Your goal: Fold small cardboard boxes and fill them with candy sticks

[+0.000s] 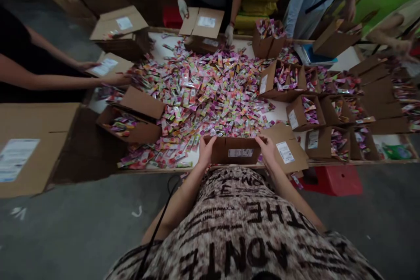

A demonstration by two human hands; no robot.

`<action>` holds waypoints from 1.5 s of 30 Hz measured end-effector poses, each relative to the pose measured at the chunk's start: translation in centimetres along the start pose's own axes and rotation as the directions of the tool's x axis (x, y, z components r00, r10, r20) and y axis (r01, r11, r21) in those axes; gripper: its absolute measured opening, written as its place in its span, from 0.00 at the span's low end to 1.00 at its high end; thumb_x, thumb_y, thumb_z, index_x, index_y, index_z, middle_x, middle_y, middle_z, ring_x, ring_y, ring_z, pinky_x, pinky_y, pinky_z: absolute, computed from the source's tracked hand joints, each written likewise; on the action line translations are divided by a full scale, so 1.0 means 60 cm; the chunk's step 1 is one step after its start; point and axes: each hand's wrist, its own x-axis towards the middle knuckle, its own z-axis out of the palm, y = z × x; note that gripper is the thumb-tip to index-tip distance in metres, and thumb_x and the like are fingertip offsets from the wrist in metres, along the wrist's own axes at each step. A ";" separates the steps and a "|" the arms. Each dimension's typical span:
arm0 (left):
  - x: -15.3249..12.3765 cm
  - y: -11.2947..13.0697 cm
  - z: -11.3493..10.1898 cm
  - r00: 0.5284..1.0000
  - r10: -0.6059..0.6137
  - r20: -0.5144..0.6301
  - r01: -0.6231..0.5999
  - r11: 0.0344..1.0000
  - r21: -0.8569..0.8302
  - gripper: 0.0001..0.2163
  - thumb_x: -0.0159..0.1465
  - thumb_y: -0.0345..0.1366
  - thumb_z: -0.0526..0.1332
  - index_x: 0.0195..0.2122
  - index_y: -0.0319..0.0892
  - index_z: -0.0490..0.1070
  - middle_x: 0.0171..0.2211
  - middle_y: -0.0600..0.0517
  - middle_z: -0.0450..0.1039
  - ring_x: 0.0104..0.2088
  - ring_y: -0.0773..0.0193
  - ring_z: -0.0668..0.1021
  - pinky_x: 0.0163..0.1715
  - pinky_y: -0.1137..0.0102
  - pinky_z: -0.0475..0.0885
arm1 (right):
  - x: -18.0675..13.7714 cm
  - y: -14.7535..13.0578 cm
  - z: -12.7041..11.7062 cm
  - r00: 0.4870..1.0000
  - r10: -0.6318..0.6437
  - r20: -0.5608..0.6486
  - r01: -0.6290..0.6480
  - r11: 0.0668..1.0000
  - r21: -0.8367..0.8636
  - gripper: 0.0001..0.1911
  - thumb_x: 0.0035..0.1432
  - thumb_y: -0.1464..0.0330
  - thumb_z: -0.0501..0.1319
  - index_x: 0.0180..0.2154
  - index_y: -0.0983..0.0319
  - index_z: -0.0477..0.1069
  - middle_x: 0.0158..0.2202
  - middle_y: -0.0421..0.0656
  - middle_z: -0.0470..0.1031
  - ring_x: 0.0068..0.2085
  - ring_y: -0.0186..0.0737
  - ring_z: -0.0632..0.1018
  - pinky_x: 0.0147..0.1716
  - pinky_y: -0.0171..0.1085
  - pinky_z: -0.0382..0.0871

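Observation:
Close to my body, at the table's near edge, I hold a cardboard box [218, 154] with a white label facing me. My left hand [206, 148] grips its left end, with the thumb over the upper edge. At the right end, my right hand [267, 151] grips it the same way. The inside of the box is mostly hidden from me. Right beside my right hand lies a flat piece of cardboard [272, 133] with a white label. A wide heap of small colourful wrapped sticks [213, 92] spreads just beyond the box.
Filled boxes [295, 118] stand in rows on the right, and an open box [144, 133] stands on the left. Co-workers handle cardboard at the left and across the table [278, 109]. A red stool [344, 180] is below the right edge.

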 end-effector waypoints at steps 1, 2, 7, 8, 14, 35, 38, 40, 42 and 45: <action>0.001 -0.002 -0.007 1.000 -0.009 -0.018 0.008 1.000 -0.026 0.21 0.59 0.49 0.69 0.48 0.44 0.70 0.46 0.49 0.74 0.48 0.59 0.77 0.52 0.65 0.71 | 0.003 -0.002 0.001 0.997 -0.022 0.078 0.021 1.000 0.006 0.27 0.44 0.53 0.69 0.44 0.61 0.73 0.45 0.49 0.80 0.47 0.48 0.79 0.50 0.45 0.73; 0.003 -0.004 -0.013 0.999 -0.022 -0.033 0.020 0.998 -0.056 0.22 0.59 0.49 0.69 0.50 0.44 0.70 0.47 0.48 0.74 0.49 0.59 0.77 0.52 0.65 0.71 | 0.006 -0.006 -0.001 0.987 -0.037 0.158 0.036 0.999 0.013 0.30 0.41 0.55 0.70 0.47 0.61 0.73 0.48 0.49 0.79 0.49 0.49 0.78 0.51 0.46 0.72; 0.002 -0.006 -0.024 0.999 -0.019 0.043 0.026 0.983 -0.182 0.25 0.57 0.49 0.70 0.52 0.43 0.72 0.47 0.47 0.76 0.49 0.59 0.78 0.52 0.65 0.72 | 0.018 -0.026 0.005 0.986 0.007 0.167 -0.004 1.000 -0.017 0.28 0.40 0.54 0.71 0.42 0.61 0.73 0.45 0.48 0.79 0.49 0.49 0.78 0.53 0.47 0.71; -0.002 -0.007 -0.023 0.998 -0.020 0.066 0.033 0.982 -0.188 0.24 0.56 0.49 0.70 0.50 0.42 0.73 0.46 0.47 0.77 0.48 0.59 0.79 0.53 0.65 0.72 | 0.018 -0.028 0.010 0.997 0.008 0.079 -0.005 0.999 -0.037 0.27 0.41 0.52 0.71 0.40 0.61 0.72 0.44 0.47 0.79 0.48 0.48 0.77 0.53 0.47 0.71; 0.000 -0.013 -0.020 0.992 -0.120 0.046 0.128 0.961 -0.244 0.25 0.57 0.48 0.71 0.53 0.42 0.72 0.48 0.46 0.77 0.48 0.58 0.80 0.50 0.63 0.74 | 0.014 -0.030 0.013 0.987 -0.109 0.114 0.118 0.990 -0.080 0.31 0.40 0.58 0.71 0.48 0.61 0.73 0.49 0.48 0.78 0.51 0.48 0.77 0.57 0.47 0.68; 0.048 -0.036 0.033 0.689 0.281 0.668 -0.459 0.882 0.103 0.38 0.54 0.40 0.74 0.65 0.40 0.64 0.64 0.38 0.66 0.65 0.45 0.67 0.67 0.50 0.58 | 0.000 0.038 -0.033 0.897 0.424 0.126 -0.408 0.903 -0.137 0.22 0.36 0.57 0.79 0.28 0.63 0.75 0.27 0.44 0.78 0.29 0.42 0.78 0.25 0.37 0.74; 0.063 -0.053 0.049 0.674 0.344 0.654 -0.508 0.859 0.071 0.26 0.58 0.31 0.68 0.58 0.38 0.70 0.58 0.39 0.72 0.61 0.50 0.72 0.65 0.53 0.62 | 0.013 0.045 -0.007 0.910 0.393 0.128 -0.318 0.864 -0.390 0.28 0.35 0.59 0.79 0.38 0.62 0.76 0.35 0.46 0.80 0.36 0.46 0.81 0.34 0.43 0.79; 0.063 -0.060 0.055 0.688 0.364 0.627 -0.506 0.861 0.055 0.19 0.58 0.27 0.62 0.52 0.39 0.73 0.53 0.42 0.75 0.56 0.52 0.75 0.62 0.55 0.66 | 0.020 0.037 0.005 0.973 0.164 0.164 -0.078 0.896 -0.437 0.37 0.36 0.57 0.78 0.50 0.61 0.75 0.47 0.50 0.80 0.50 0.53 0.80 0.49 0.50 0.77; 0.061 -0.068 0.053 0.704 0.376 0.602 -0.496 0.867 0.040 0.15 0.59 0.26 0.59 0.47 0.40 0.75 0.48 0.44 0.77 0.52 0.55 0.76 0.58 0.56 0.70 | 0.020 0.022 0.000 0.955 -0.085 0.283 0.206 0.879 -0.430 0.43 0.42 0.52 0.75 0.58 0.60 0.72 0.59 0.53 0.74 0.63 0.56 0.72 0.62 0.55 0.68; 0.062 -0.076 0.038 0.685 0.406 0.604 -0.525 0.851 0.024 0.13 0.62 0.29 0.57 0.45 0.39 0.78 0.44 0.44 0.77 0.50 0.56 0.77 0.56 0.56 0.71 | 0.000 0.003 -0.033 0.784 -0.188 0.592 0.496 0.763 -0.414 0.44 0.51 0.46 0.71 0.65 0.57 0.67 0.68 0.52 0.66 0.70 0.57 0.63 0.68 0.56 0.58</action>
